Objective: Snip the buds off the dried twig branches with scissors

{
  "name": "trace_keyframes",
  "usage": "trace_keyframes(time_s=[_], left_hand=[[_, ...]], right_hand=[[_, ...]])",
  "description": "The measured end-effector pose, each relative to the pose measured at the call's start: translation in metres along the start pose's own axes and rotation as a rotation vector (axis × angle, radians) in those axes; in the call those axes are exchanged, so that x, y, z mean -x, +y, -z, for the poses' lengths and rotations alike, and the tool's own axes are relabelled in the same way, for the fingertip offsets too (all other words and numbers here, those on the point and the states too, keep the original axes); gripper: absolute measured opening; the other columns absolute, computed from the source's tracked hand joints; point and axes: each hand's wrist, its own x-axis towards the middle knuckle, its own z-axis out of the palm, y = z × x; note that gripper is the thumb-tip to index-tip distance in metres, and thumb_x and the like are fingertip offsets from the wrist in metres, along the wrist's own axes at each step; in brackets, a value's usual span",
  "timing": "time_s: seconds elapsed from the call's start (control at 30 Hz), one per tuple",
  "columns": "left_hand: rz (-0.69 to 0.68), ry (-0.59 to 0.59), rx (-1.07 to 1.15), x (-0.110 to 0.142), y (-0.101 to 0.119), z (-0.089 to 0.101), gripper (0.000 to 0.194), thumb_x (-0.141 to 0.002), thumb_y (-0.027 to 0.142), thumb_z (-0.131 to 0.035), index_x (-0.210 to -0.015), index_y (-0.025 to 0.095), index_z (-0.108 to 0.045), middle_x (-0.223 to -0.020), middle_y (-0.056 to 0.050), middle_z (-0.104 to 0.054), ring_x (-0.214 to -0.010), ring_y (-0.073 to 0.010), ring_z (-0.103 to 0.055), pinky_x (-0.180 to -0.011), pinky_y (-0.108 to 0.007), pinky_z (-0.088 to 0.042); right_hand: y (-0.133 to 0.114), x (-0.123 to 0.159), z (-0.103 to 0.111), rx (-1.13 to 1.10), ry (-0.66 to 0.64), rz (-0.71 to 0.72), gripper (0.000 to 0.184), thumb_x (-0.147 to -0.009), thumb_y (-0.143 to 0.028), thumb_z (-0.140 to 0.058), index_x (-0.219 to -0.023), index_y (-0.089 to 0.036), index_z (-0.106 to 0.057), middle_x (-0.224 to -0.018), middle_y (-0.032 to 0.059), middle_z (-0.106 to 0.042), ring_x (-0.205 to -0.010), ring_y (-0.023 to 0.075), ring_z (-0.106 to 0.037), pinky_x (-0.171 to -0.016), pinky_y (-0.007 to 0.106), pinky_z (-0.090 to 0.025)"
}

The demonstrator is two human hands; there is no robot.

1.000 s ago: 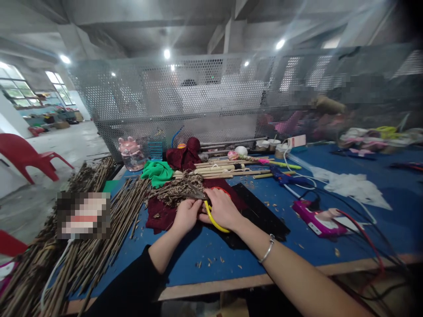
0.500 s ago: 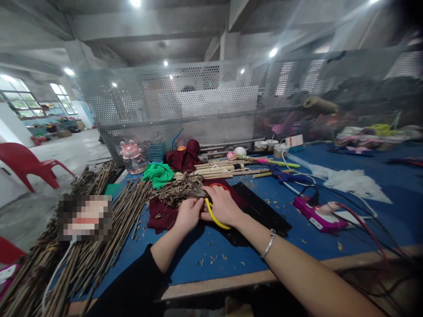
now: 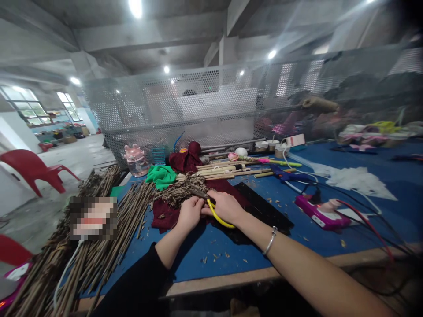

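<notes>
My right hand [image 3: 226, 208] is wrapped round a pair of scissors [image 3: 219, 220]. The yellow handle loop shows below the fingers, and the dark blades point up and left. Close beside it, my left hand [image 3: 189, 215] is closed in a pinch just under the blades. What lies between its fingertips is too small to make out. Behind both hands a heap of dried, curled plant heads [image 3: 181, 190] rests on a dark red cloth [image 3: 161, 221]. Long dried stems [image 3: 114, 235] run from this heap down the left side of the table.
A black flat sheet [image 3: 264, 211] lies right of my hands. Farther right are a purple power strip [image 3: 322, 213] with cables and a blue glue gun [image 3: 287, 175]. A green cloth [image 3: 161, 176], a pink bottle [image 3: 136, 160] and bamboo sticks [image 3: 221, 171] stand or lie behind.
The red handle loop seen above my right knuckles has dropped out of sight, and the scissor blades look closer together. Both hands stay at nearly the same place; the view has shifted slightly.
</notes>
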Motion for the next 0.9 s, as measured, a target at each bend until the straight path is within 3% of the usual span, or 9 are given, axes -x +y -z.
trace_keyframes(time_s=[0.33,0.47,0.67,0.9], left_hand=[[0.028,0.023,0.067,0.0,0.002,0.001,0.028,-0.073,0.042,-0.053,-0.071,0.015,-0.059,-0.06,0.001,-0.059,-0.046,-0.0087,-0.05,-0.045,-0.021,-0.046],[0.006,0.057,0.039,0.001,0.007,0.002,0.029,-0.073,0.042,-0.052,-0.067,0.014,-0.059,-0.06,0.0,-0.06,-0.043,-0.0082,-0.047,-0.043,-0.021,-0.042],[-0.121,0.1,-0.13,0.004,0.011,0.004,0.029,-0.075,0.036,-0.05,-0.064,0.013,-0.064,-0.059,-0.003,-0.063,-0.052,-0.0114,-0.052,-0.052,-0.022,-0.039],[-0.18,0.109,-0.135,0.004,0.011,0.004,0.033,-0.077,0.039,-0.048,-0.076,0.012,-0.068,-0.069,-0.003,-0.066,-0.061,-0.013,-0.054,-0.06,-0.022,-0.04]], right_hand=[[0.003,0.0,-0.003,-0.077,0.053,-0.019,0.037,-0.072,-0.056,-0.057,-0.09,-0.024,-0.056,-0.077,0.0034,-0.064,-0.072,0.0199,-0.061,-0.054,0.023,-0.031],[0.003,0.0,-0.005,-0.035,0.108,0.021,0.049,-0.067,-0.053,-0.064,-0.101,-0.021,-0.052,-0.088,0.0052,-0.06,-0.081,0.0197,-0.057,-0.065,0.026,-0.035],[0.004,-0.001,-0.013,-0.032,0.121,0.096,0.066,-0.062,-0.053,-0.068,-0.112,-0.018,-0.046,-0.095,0.0078,-0.053,-0.091,0.0223,-0.051,-0.077,0.032,-0.036],[0.005,-0.002,-0.015,-0.151,0.137,0.072,0.045,-0.073,-0.049,-0.06,-0.104,-0.018,-0.049,-0.09,0.0063,-0.055,-0.086,0.0191,-0.053,-0.073,0.028,-0.038]])
